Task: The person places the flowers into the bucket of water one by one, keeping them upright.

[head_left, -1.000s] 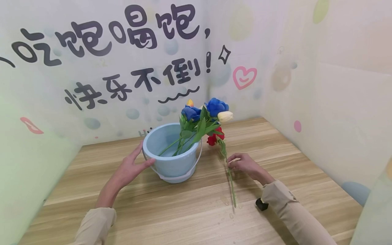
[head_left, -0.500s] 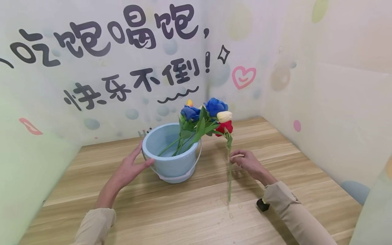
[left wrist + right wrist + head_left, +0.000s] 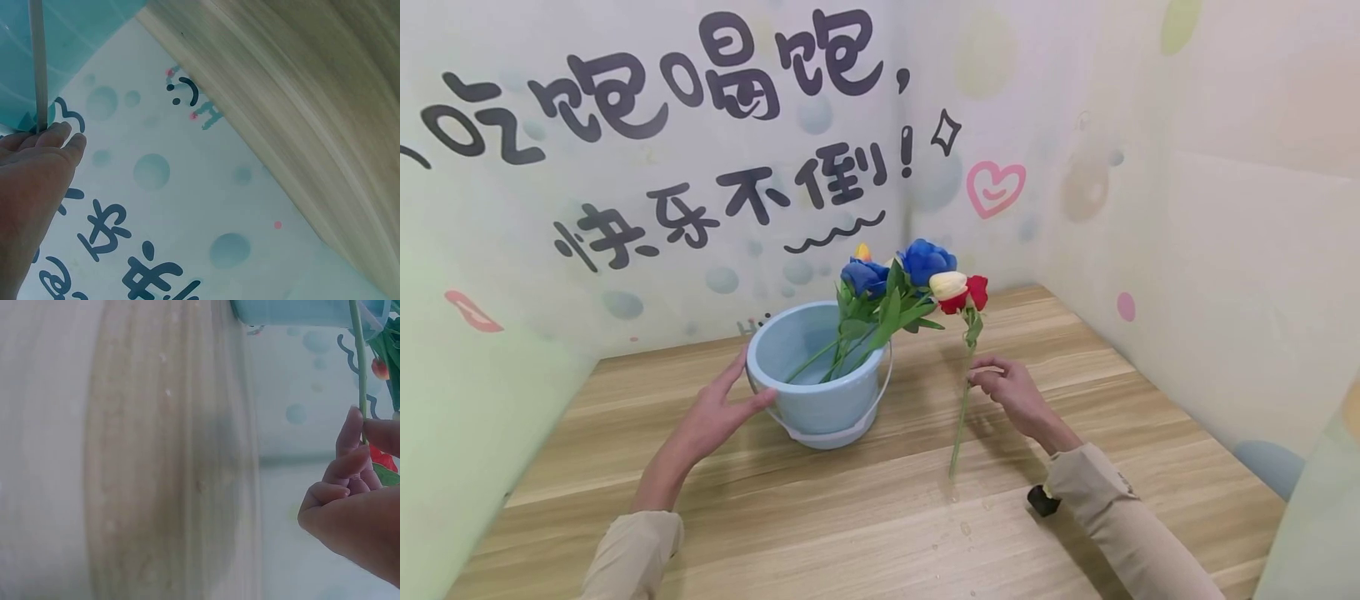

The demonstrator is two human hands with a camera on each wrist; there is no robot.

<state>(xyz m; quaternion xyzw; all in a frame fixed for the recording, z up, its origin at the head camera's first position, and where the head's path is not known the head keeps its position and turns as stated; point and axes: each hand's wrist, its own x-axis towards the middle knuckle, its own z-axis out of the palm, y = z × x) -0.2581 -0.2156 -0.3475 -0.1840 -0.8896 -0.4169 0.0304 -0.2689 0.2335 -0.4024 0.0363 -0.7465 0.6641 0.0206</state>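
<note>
The light blue bucket (image 3: 826, 408) stands upright on the table, its pale handle hanging down the front. My left hand (image 3: 718, 417) rests against its left side, thumb and fingers spread at the rim; the left wrist view has those fingers (image 3: 62, 140) touching the wall. In the bucket lean blue flowers (image 3: 927, 261), a cream tulip (image 3: 948, 286) and an orange-yellow bloom (image 3: 862, 252), all tipped right. To the right of the bucket, my right hand (image 3: 1015, 398) pinches a red rose (image 3: 976, 292) by its green stem (image 3: 360, 362). The cream tulip partly covers its bloom.
A small black object (image 3: 1042, 501) lies beside the right sleeve. Water drops (image 3: 966, 528) dot the wooden table (image 3: 820, 525) at the front. Printed walls (image 3: 655, 275) enclose the table at the back and sides.
The right hand has lifted the red rose and carried it slightly right and away from me; its stem's lower end has swung left. The left hand and the bucket have stayed in place.
</note>
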